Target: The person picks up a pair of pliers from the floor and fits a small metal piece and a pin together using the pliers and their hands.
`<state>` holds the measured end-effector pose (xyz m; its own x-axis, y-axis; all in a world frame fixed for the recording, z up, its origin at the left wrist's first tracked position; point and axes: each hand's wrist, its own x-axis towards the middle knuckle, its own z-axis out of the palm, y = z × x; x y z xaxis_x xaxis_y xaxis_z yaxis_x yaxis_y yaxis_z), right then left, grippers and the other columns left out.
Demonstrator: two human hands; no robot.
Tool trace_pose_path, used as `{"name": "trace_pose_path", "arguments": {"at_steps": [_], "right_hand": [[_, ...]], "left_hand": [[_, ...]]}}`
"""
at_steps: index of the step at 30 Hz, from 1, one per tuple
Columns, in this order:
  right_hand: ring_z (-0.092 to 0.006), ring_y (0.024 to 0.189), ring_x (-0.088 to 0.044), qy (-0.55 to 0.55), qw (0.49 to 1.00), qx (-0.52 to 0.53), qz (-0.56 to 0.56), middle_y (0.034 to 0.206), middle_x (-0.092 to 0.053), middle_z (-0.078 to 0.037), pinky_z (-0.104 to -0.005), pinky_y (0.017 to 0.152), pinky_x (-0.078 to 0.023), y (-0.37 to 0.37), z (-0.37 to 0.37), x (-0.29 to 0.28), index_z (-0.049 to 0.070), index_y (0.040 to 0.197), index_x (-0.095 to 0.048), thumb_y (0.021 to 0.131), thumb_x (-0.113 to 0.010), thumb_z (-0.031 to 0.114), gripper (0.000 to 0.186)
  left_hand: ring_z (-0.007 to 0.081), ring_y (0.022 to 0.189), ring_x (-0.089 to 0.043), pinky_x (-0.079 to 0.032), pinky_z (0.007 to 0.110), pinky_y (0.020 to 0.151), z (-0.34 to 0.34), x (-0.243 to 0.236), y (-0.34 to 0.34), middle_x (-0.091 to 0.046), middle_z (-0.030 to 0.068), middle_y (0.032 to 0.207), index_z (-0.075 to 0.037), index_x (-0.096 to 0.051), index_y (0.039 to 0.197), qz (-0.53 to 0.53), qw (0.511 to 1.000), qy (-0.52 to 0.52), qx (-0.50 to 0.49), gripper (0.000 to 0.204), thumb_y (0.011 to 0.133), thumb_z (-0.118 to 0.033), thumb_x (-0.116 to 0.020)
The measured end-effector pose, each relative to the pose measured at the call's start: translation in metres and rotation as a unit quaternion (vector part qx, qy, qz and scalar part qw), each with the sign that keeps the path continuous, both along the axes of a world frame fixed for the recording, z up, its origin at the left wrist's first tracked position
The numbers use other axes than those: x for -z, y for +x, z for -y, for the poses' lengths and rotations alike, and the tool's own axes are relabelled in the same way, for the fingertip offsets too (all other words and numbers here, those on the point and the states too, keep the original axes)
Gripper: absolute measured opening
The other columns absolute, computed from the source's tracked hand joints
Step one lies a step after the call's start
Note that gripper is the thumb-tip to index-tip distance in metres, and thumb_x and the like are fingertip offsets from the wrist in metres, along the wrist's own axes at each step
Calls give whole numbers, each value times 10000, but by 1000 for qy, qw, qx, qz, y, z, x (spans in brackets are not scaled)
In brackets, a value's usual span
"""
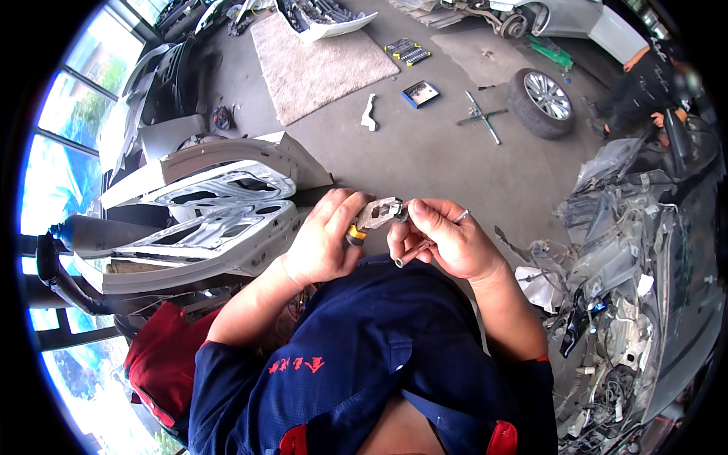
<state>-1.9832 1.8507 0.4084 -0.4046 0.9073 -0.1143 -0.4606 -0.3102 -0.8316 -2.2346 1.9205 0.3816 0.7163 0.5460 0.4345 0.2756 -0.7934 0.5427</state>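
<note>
Left hand [322,236] gripping pliers [374,215], right hand [453,244] curled round metal tube [409,255] (yikes, thumb by the jaws): slipping could nip it.

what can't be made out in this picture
Handles of the pliers: head view, mostly hidden by the left hand.
Far end of the metal tube: head view, hidden by the right hand.
Contents of the blue box: head view, too small to identify.
Whole shape of the pale car: head view, cut off by the upper edge.
</note>
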Motion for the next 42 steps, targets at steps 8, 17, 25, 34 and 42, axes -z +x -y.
{"name": "trace_pose_path", "arguments": {"at_steps": [8,17,25,34,42], "right_hand": [[-83,743,-696,-19,1000,5,-23,855,-741,-26,-226,604,-534,0,-3,-1,36,1045,-751,1118,-613,302,309],[-76,732,-677,84,983,91,133,843,-736,-12,-234,657,-547,-6,3,-6,12,1022,-746,1088,-664,287,294],[-98,678,-658,-24,996,-14,-80,825,-697,-39,-238,578,-510,-12,4,10,9,1012,-715,1122,-556,439,471],[-141,631,-543,-46,961,-108,-251,780,-623,-71,-359,665,-502,-24,2,9,18,877,-635,1171,-445,394,514],[-113,666,-521,-25,965,-42,-257,763,-593,-36,-350,742,-495,-34,10,6,45,903,-653,1141,-552,338,392]], "left_hand": [[445,1083,-626,-533,500,981,-2,-6,-1,-617,234,1215,40,-535,1385,-8,1000,19,-3,762,642,21,-706],[439,1054,-632,-537,491,963,-4,-1,1,-623,234,1196,41,-540,1372,28,999,18,1,734,655,22,-698],[453,1063,-633,-542,497,949,-9,-4,0,-619,249,1202,41,-536,1337,33,999,21,24,666,676,62,-612],[396,996,-665,-557,476,885,-24,-10,0,-651,191,1143,9,-576,1339,73,991,73,87,642,718,-6,-741],[380,998,-670,-557,467,872,-30,-14,-2,-646,174,1161,-5,-570,1340,85,987,94,100,596,776,-45,-759]]}}
